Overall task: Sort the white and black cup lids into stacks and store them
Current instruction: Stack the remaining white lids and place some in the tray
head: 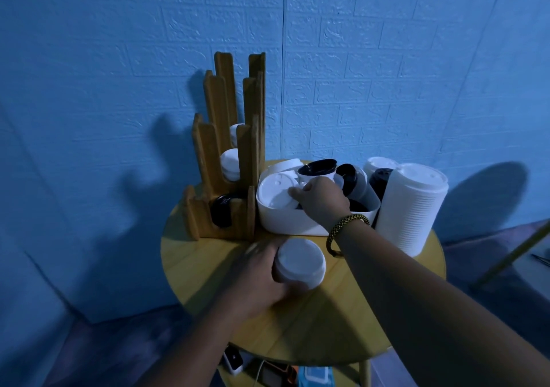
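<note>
Left hand (pixel 262 270) curls round a short stack (pixel 299 263) of white lids, held just above the counter (pixel 202 267); motion blur on the fingers. Right hand (pixel 321 199) is down in the bin (pixel 285 223), fingertips curled onto the rim of a white lid (pixel 275 197), apparently pinching it. Black lids (pixel 317 167) lie tumbled among the white ones just behind that hand.

Risks, as judged:
- Lids nest; lifting one may drag a second, or a black one, along and spoil the sort.
- The right forearm passes close beside the tall stack (pixel 413 208); a wide pull-back could tip it off the counter.
- The light bin may shift if the lid snags.
- Capping the short stack one-handed could skew it in a loose grip.
- The rack (pixel 226 148) has narrow slots; a crooked stack may jam.
</note>
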Demonstrator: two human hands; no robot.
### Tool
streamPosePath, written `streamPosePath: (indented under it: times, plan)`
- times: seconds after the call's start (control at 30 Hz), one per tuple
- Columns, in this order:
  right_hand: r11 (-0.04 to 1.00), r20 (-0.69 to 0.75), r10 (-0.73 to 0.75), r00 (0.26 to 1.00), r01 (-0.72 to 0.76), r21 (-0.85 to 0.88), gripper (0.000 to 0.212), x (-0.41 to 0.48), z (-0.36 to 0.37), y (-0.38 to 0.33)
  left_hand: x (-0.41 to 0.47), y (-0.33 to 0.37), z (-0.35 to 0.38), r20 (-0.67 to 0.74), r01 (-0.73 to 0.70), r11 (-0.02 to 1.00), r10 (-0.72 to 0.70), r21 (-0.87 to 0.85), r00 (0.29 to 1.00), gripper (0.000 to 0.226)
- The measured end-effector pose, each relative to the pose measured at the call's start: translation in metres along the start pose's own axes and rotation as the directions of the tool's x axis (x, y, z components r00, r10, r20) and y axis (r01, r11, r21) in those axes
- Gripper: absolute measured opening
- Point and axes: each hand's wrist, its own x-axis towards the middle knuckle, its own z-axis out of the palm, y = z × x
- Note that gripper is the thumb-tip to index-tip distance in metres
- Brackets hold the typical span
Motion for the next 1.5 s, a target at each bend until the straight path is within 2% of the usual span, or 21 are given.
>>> streamPosePath:
  times: [0.13, 0.23, 0.33, 0.43, 0.57, 0.63, 0.7, 0.77, 0.8, 0.87, 0.97, 1.07, 1.13, 1.2, 1.23, 1.3, 1.37, 1.5]
  plan:
    - [0.997, -0.010, 0.001, 1.000, 0.000, 0.077, 0.036, 0.000, 0.000, -0.001, -0.001, 0.002, -0.002, 0.008, -0.001, 1.000, 0.001, 0.010, 1.000, 0.093]
    - [0.983, -0.010, -0.015, 1.000, 0.016, 0.184, 0.043, -0.004, -0.006, -0.002, 0.000, 0.003, -0.002, 0.014, 0.004, 1.000, -0.004, 0.002, 1.000, 0.094]
    - [0.949, -0.025, -0.045, 0.999, 0.050, 0.312, 0.049, -0.010, -0.015, -0.004, -0.001, 0.003, -0.003, 0.016, 0.001, 1.000, -0.001, -0.001, 1.000, 0.093]
    - [0.909, -0.061, -0.062, 0.996, 0.082, 0.409, 0.045, -0.020, -0.027, -0.005, -0.001, 0.002, -0.003, 0.025, -0.011, 1.000, 0.012, -0.010, 1.000, 0.089]
    - [0.879, -0.118, -0.047, 0.992, 0.097, 0.467, 0.032, -0.048, -0.049, 0.009, -0.001, -0.003, -0.003, 0.042, -0.002, 0.997, 0.005, -0.075, 0.999, 0.107]
    - [0.839, -0.063, -0.021, 0.998, 0.052, 0.542, 0.028, -0.069, -0.055, 0.025, -0.001, -0.003, -0.003, 0.036, -0.021, 0.998, 0.024, -0.065, 0.999, 0.106]
    - [0.781, 0.039, 0.043, 0.998, -0.058, 0.622, 0.019, -0.097, -0.057, 0.044, 0.001, -0.003, -0.003, 0.026, -0.058, 0.998, 0.059, -0.022, 0.998, 0.096]
    - [0.746, 0.112, 0.137, 0.984, -0.177, 0.641, 0.022, -0.119, -0.056, 0.063, 0.001, -0.002, -0.003, 0.038, -0.068, 0.998, 0.068, 0.003, 0.997, 0.093]
    - [0.758, 0.121, 0.188, 0.975, -0.223, 0.613, 0.025, -0.127, -0.054, 0.072, 0.001, -0.002, -0.003, 0.044, -0.068, 0.998, 0.068, 0.006, 0.997, 0.092]
    - [0.863, 0.073, 0.248, 0.966, -0.254, 0.437, 0.026, -0.135, -0.051, 0.086, 0.000, -0.001, -0.004, 0.043, -0.063, 0.998, 0.063, -0.013, 0.997, 0.089]
    - [0.980, -0.018, 0.175, 0.984, -0.172, 0.099, 0.033, -0.136, -0.047, 0.101, -0.002, 0.001, -0.005, 0.029, -0.058, 0.998, 0.059, -0.034, 0.998, 0.085]
    - [0.986, -0.020, 0.167, 0.986, -0.168, -0.022, 0.036, -0.134, -0.045, 0.107, -0.003, 0.002, -0.006, -0.011, -0.056, 0.998, 0.056, -0.010, 0.998, 0.091]
    - [0.992, -0.038, 0.111, 0.993, -0.113, -0.064, 0.040, -0.136, -0.041, 0.104, -0.004, 0.002, -0.005, -0.002, -0.056, 0.998, 0.056, 0.019, 0.998, 0.098]
    - [0.992, -0.040, -0.070, 0.997, 0.065, -0.110, 0.052, -0.135, -0.038, 0.103, -0.004, 0.003, -0.005, 0.020, -0.061, 0.997, 0.060, 0.039, 0.998, 0.103]
    - [0.976, 0.013, -0.169, 0.986, 0.169, -0.137, 0.060, -0.133, -0.037, 0.103, -0.004, 0.002, -0.005, 0.032, -0.063, 0.997, 0.061, 0.049, 0.998, 0.106]
    - [0.947, 0.159, -0.255, 0.954, 0.279, -0.160, 0.069, -0.131, -0.034, 0.102, -0.002, 0.001, -0.004, 0.048, -0.060, 0.996, 0.057, 0.069, 0.997, 0.109]
    - [0.929, 0.199, -0.259, 0.945, 0.300, -0.216, 0.065, -0.131, -0.030, 0.105, -0.002, 0.000, -0.004, 0.045, -0.059, 0.996, 0.056, 0.071, 0.997, 0.110]
    - [0.912, 0.061, -0.225, 0.972, 0.232, -0.337, 0.057, -0.132, -0.025, 0.096, -0.002, 0.001, -0.004, 0.048, -0.061, 0.996, 0.057, 0.066, 0.997, 0.113]
